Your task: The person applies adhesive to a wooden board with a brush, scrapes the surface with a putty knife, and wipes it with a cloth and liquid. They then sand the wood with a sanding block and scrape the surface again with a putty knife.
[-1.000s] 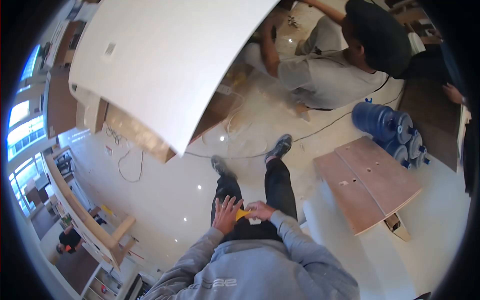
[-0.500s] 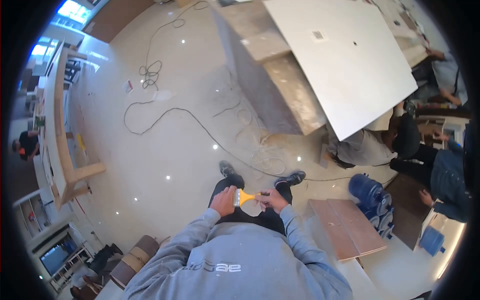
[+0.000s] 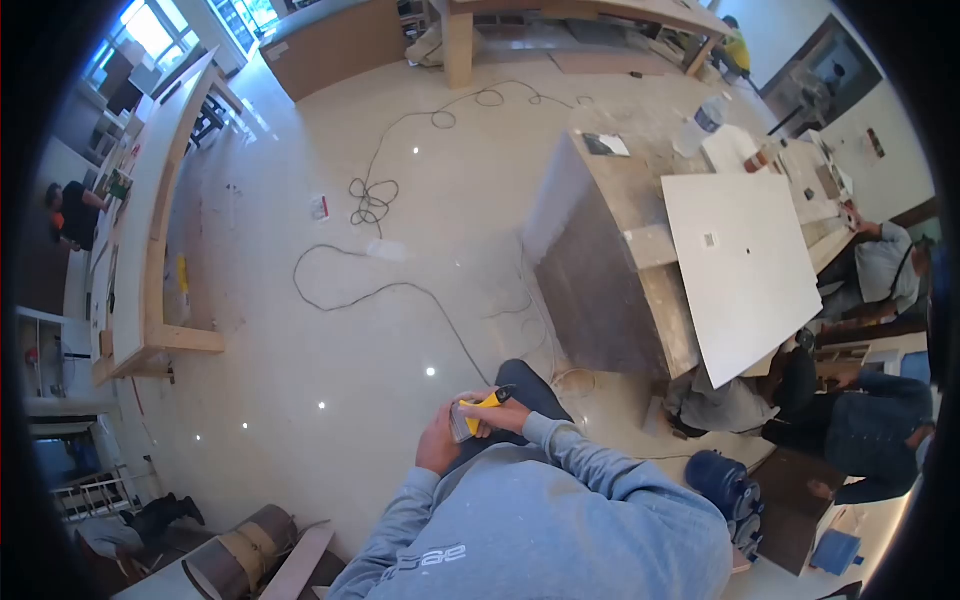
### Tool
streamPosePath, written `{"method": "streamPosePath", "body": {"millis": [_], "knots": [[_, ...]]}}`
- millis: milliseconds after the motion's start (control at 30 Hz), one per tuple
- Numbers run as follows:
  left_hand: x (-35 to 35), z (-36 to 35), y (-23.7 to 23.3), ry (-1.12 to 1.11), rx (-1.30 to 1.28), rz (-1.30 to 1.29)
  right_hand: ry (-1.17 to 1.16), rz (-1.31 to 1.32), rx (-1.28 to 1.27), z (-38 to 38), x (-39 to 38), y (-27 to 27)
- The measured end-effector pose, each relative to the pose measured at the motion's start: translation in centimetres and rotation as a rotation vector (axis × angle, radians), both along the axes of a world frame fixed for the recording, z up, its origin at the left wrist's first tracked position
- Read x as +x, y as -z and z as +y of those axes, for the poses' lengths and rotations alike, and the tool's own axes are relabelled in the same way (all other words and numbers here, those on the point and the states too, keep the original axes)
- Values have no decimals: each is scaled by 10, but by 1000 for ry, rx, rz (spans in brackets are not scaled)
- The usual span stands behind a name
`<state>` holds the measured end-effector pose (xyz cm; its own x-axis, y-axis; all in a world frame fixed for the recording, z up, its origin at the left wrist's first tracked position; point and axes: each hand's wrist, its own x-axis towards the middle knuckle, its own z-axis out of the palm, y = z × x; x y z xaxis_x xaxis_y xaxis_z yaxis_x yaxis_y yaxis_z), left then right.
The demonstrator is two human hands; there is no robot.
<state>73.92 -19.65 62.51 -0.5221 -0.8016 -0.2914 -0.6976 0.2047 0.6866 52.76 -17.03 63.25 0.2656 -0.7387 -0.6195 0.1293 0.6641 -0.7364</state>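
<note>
A yellow scraper-like tool (image 3: 480, 408) with a wide greyish end and a black tip is held in front of my lap. My left hand (image 3: 437, 441) is closed around its wide end. My right hand (image 3: 507, 416) grips the yellow handle, its fingers wrapped at the side with the black tip pointing up and right. The fingers partly cover the tool, so its exact shape is hard to make out. Below it is my dark trouser leg (image 3: 530, 385).
A dark cable (image 3: 400, 285) lies looped across the shiny floor. To the right stands a large wooden box (image 3: 600, 260) with a white panel (image 3: 745, 270) leaning over it. Blue water jugs (image 3: 715, 475) sit at lower right near a person's hand (image 3: 822, 489). A long workbench (image 3: 150, 250) runs along the left.
My view has turned and shifted, bringing more of the far room into sight. The tool has tilted, its black tip now pointing up, and my hands have come closer together on it.
</note>
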Motion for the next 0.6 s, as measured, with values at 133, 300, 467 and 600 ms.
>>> {"method": "streamPosePath", "body": {"millis": [133,300,467,600], "knots": [[53,-53,53,4,7,-310,18,105,-136,-70,-12,-6],[120,-154,91,-26,-25,-435,69,274,-213,-196,-68,34],[111,-255,118,-103,260,-579,123,367,-391,-350,-158,38],[47,-317,105,-304,431,-468,281,401,-354,-459,-217,7]]}}
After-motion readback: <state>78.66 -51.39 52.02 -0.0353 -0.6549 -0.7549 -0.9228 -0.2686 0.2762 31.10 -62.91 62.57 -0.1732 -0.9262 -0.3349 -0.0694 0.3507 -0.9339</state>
